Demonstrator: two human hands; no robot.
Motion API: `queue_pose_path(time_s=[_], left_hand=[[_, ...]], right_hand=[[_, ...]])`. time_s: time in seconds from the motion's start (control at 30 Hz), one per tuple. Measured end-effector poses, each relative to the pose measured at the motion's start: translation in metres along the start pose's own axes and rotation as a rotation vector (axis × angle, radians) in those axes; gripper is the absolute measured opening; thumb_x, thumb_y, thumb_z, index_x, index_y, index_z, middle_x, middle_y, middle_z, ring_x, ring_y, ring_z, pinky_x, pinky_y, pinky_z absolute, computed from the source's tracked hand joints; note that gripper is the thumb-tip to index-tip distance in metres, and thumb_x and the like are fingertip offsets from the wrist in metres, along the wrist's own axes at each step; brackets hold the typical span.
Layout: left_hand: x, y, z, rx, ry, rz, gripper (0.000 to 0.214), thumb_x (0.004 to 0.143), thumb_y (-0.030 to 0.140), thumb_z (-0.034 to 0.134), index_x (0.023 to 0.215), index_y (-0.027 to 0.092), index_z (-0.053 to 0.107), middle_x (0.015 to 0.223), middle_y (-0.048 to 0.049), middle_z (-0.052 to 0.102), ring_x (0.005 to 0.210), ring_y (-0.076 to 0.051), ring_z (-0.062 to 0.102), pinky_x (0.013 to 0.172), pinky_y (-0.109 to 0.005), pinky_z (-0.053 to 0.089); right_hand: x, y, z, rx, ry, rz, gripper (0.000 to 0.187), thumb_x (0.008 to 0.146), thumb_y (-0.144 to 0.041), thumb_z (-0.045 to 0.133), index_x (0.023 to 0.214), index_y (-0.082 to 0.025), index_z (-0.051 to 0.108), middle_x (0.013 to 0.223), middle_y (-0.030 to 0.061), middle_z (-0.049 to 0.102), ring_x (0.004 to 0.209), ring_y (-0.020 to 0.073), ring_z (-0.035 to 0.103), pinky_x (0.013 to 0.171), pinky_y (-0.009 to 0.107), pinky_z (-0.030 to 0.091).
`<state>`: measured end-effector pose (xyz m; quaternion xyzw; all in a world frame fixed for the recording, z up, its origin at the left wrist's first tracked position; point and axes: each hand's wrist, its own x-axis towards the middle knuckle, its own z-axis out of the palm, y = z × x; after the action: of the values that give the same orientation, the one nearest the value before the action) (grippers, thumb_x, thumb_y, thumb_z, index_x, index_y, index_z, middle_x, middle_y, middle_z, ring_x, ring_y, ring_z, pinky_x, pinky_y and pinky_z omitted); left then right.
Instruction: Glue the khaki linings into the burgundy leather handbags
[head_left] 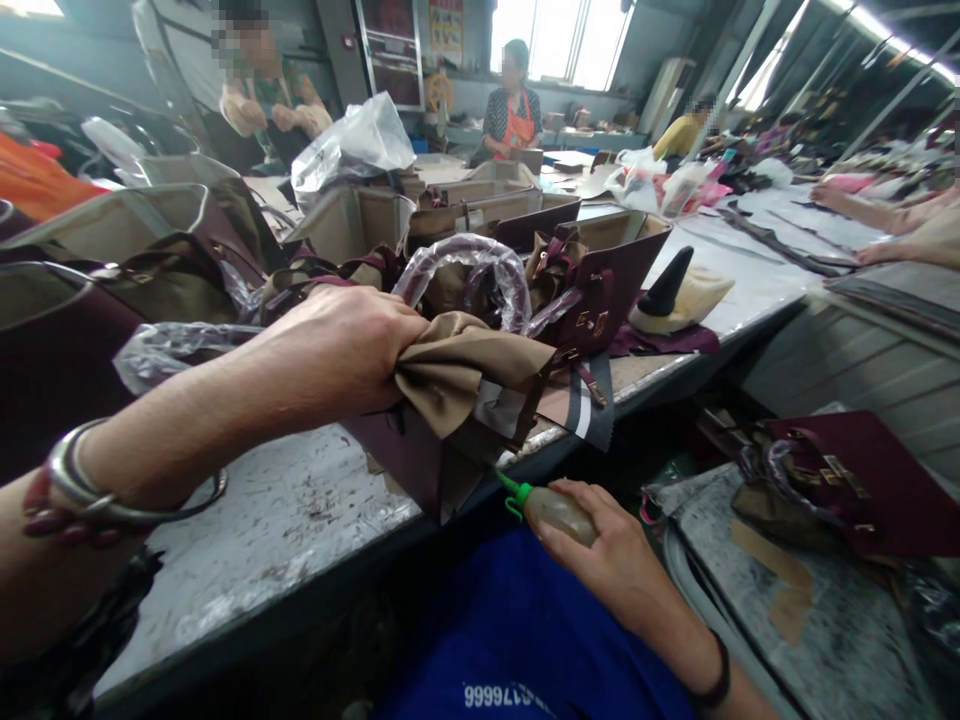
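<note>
While the left hand (pixel 337 345) is closed in a firm fist on bunched tan lining fabric (pixel 457 375), a smooth metal bangle (pixel 112 480) and a strand of glossy dark-red beads (pixel 67 525) sit around its wrist. Far left: open burgundy handbag bodies (pixel 150 240) with stiff tan interiors, stacked at the bench edge. Below the fist: scuffed, white-speckled workbench (pixel 262 530). The fabric is creased in soft folds and joins a smooth burgundy panel (pixel 409 470), which overhangs the bench edge. Centre: handbag handles sheathed in clear, crinkled plastic (pixel 469 265), curving in a loop beside a burgundy bag (pixel 600 285) with gold-tone hardware. Just right of this: black conical form (pixel 664 285) on a cream pad. Lower centre: right hand (pixel 607 550), fingers curled around a translucent squeeze bottle (pixel 559 510) with a green nozzle, tip angled toward the panel but apart from it. Blue shirt (pixel 525 640) below. Far right: finished burgundy handbag (pixel 840 485) with gold-tone plates, lying on a speckled grey board (pixel 795 620). Beyond: co-worker's forearms (pixel 870 215) over long dark strips.
</note>
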<state>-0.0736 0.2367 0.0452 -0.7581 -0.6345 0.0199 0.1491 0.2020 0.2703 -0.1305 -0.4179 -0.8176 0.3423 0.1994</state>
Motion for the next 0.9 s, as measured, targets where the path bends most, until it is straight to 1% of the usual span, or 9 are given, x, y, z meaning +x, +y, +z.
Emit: queue_pose_path(time_s=[0.13, 0.27, 0.4, 0.43, 0.6, 0.77, 0.83, 0.9], left_hand=[[-0.001, -0.001, 0.002, -0.014, 0.015, -0.009, 0.009, 0.073, 0.032, 0.058, 0.075, 0.025, 0.064, 0.073, 0.0026, 0.063, 0.067, -0.015, 0.058, 0.069, -0.028, 0.043], [-0.004, -0.002, 0.002, -0.022, 0.028, 0.003, 0.009, 0.073, 0.032, 0.058, 0.075, 0.026, 0.064, 0.072, 0.0031, 0.062, 0.066, -0.015, 0.059, 0.066, -0.028, 0.043], [-0.008, -0.004, 0.003, -0.036, 0.067, 0.04, 0.008, 0.073, 0.033, 0.058, 0.072, 0.026, 0.062, 0.069, 0.0039, 0.061, 0.063, -0.015, 0.057, 0.063, -0.028, 0.042], [-0.01, -0.005, 0.003, -0.041, 0.08, 0.05, 0.006, 0.073, 0.032, 0.059, 0.072, 0.026, 0.062, 0.07, 0.0044, 0.061, 0.064, -0.015, 0.058, 0.063, -0.028, 0.043], [-0.015, -0.007, 0.006, -0.038, 0.141, 0.116, 0.007, 0.069, 0.03, 0.065, 0.071, 0.025, 0.061, 0.067, 0.0059, 0.06, 0.062, -0.015, 0.058, 0.06, -0.027, 0.042], [-0.018, -0.006, 0.006, -0.038, 0.156, 0.126, 0.006, 0.071, 0.027, 0.062, 0.069, 0.023, 0.059, 0.068, 0.0043, 0.061, 0.063, -0.014, 0.057, 0.06, -0.027, 0.04], [-0.02, -0.006, 0.006, -0.039, 0.163, 0.137, 0.008, 0.072, 0.026, 0.062, 0.067, 0.022, 0.057, 0.066, 0.0042, 0.06, 0.061, -0.014, 0.056, 0.059, -0.027, 0.039], [-0.023, -0.007, 0.006, -0.045, 0.166, 0.156, 0.007, 0.07, 0.026, 0.064, 0.069, 0.023, 0.058, 0.067, 0.0045, 0.061, 0.062, -0.014, 0.057, 0.059, -0.027, 0.04]], right_hand=[[-0.006, -0.004, 0.001, -0.006, -0.012, -0.019, 0.038, 0.082, -0.038, 0.054, 0.114, -0.017, 0.058, 0.106, 0.0081, 0.058, 0.098, 0.0225, 0.057, 0.088, 0.039, 0.046], [-0.007, -0.009, 0.003, 0.007, -0.027, -0.007, 0.039, 0.082, -0.038, 0.053, 0.114, -0.016, 0.058, 0.104, 0.0082, 0.058, 0.097, 0.0226, 0.057, 0.088, 0.039, 0.046], [-0.008, -0.009, 0.001, 0.042, -0.107, -0.005, 0.04, 0.081, -0.039, 0.053, 0.113, -0.016, 0.059, 0.104, 0.0071, 0.059, 0.096, 0.0225, 0.057, 0.086, 0.038, 0.046], [-0.007, -0.008, 0.0, 0.048, -0.109, -0.009, 0.04, 0.081, -0.04, 0.053, 0.113, -0.016, 0.059, 0.105, 0.0072, 0.059, 0.098, 0.0227, 0.057, 0.087, 0.038, 0.046], [-0.004, -0.002, 0.0, 0.015, -0.014, 0.001, 0.042, 0.08, -0.041, 0.055, 0.113, -0.015, 0.06, 0.108, 0.009, 0.06, 0.099, 0.0234, 0.058, 0.088, 0.038, 0.046], [-0.009, -0.007, 0.003, 0.051, -0.133, -0.044, 0.037, 0.08, -0.036, 0.056, 0.113, -0.017, 0.06, 0.105, 0.0072, 0.061, 0.096, 0.0219, 0.058, 0.086, 0.037, 0.048], [-0.009, -0.007, 0.004, 0.06, -0.114, -0.054, 0.037, 0.08, -0.035, 0.056, 0.113, -0.018, 0.06, 0.105, 0.0069, 0.061, 0.097, 0.0218, 0.058, 0.086, 0.037, 0.048], [-0.007, -0.005, 0.004, 0.046, -0.052, -0.051, 0.038, 0.08, -0.037, 0.056, 0.113, -0.017, 0.06, 0.105, 0.0079, 0.06, 0.097, 0.0225, 0.058, 0.086, 0.037, 0.048]])
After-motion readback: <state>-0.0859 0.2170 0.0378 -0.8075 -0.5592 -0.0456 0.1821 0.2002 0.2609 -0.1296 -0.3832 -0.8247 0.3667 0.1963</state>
